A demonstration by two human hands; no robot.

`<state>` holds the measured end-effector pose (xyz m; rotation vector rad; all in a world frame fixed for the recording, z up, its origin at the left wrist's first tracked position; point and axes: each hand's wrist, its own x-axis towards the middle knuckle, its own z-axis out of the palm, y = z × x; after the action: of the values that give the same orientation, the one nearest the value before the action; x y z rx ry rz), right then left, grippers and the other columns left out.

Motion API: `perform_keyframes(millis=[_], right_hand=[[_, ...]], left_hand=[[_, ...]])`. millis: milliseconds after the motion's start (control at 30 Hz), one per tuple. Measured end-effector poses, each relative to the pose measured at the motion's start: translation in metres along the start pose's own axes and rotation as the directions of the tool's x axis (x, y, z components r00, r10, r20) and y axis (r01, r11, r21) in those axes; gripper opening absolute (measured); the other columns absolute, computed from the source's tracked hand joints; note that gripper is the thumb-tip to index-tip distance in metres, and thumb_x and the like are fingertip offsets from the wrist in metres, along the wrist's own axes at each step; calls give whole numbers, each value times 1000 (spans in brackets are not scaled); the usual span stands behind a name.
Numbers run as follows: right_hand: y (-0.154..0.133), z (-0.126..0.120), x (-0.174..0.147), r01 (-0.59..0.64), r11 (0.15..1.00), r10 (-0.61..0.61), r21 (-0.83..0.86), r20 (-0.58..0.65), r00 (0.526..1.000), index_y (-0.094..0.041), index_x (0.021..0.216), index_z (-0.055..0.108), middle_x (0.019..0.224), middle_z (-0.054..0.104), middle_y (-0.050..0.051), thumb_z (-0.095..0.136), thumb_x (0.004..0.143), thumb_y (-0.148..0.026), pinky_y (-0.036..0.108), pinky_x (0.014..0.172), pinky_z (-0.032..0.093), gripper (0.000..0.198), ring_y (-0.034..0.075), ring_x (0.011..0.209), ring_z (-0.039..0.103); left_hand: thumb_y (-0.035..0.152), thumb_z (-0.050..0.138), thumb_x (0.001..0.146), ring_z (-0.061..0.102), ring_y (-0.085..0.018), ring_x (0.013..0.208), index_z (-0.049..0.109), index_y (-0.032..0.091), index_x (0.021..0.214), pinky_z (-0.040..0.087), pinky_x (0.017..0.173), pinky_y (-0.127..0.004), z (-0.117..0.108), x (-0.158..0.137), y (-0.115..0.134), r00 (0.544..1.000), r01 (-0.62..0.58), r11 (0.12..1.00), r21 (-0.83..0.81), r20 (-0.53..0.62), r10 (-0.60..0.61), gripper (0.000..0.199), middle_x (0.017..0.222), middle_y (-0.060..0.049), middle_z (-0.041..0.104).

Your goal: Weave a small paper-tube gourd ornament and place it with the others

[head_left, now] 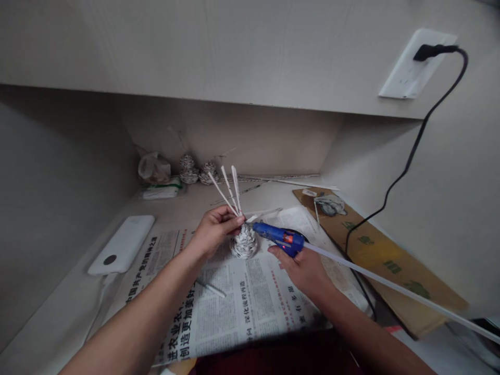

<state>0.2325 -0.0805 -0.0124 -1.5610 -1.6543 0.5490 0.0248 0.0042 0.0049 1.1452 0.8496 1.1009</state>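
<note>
A small gourd-shaped piece woven from rolled newspaper (pixel 244 244) stands on the spread newspaper (pixel 226 317). My left hand (pixel 217 227) pinches its top, where several pale paper strips (pixel 229 191) fan upward. In my right hand (pixel 300 265) is a blue glue gun (pixel 278 237), its nozzle close to the neck of the woven gourd on the right side. Whether the nozzle touches the paper I cannot tell. A long white glue stick (pixel 375 273) runs out of the gun's back toward the lower right. A thin pale stick (pixel 211 287) lies on the newspaper below the gourd.
Two woven gourds (pixel 189 171) stand at the back beside a plastic bag (pixel 154 167). Rolled paper sticks (pixel 281 180) lie along the back wall. At left is a white power bank (pixel 122 245). A cardboard strip (pixel 375 250) and a black cord (pixel 406 166) from the wall socket (pixel 416 67) occupy the right.
</note>
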Motion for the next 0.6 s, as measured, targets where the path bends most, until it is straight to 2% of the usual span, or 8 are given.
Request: perform_keyframes(millis=[200, 433, 600], right_hand=[[-4, -4, 1, 65, 997, -66, -51, -22, 998, -23, 79, 69, 56, 62, 1, 62, 81, -43, 30, 56, 43, 21, 19, 59, 60], [-1, -2, 0, 42, 999, -42, -1, -42, 998, -24, 76, 70, 56, 63, 1, 64, 79, -38, 30, 55, 43, 16, 20, 61, 62], [-5, -4, 1, 75, 996, -77, -39, -49, 996, -25, 75, 69, 55, 62, 0, 64, 79, -40, 30, 55, 41, 16, 19, 60, 60]], left_hand=[[25, 80, 64, 55, -6, 55, 65, 14, 76, 47, 54, -18, 0, 0, 0, 1000, 8, 1000, -8, -17, -8, 22, 66, 2, 62], [26, 80, 64, 55, -6, 56, 65, 15, 77, 48, 55, -18, -1, 0, -1, 1000, 10, 1000, -9, -11, -10, 23, 68, 2, 63], [26, 80, 63, 55, -6, 56, 65, 15, 76, 48, 55, -19, -1, 1, -1, 1000, 2, 1000, -5, -15, -2, 23, 67, 2, 62]])
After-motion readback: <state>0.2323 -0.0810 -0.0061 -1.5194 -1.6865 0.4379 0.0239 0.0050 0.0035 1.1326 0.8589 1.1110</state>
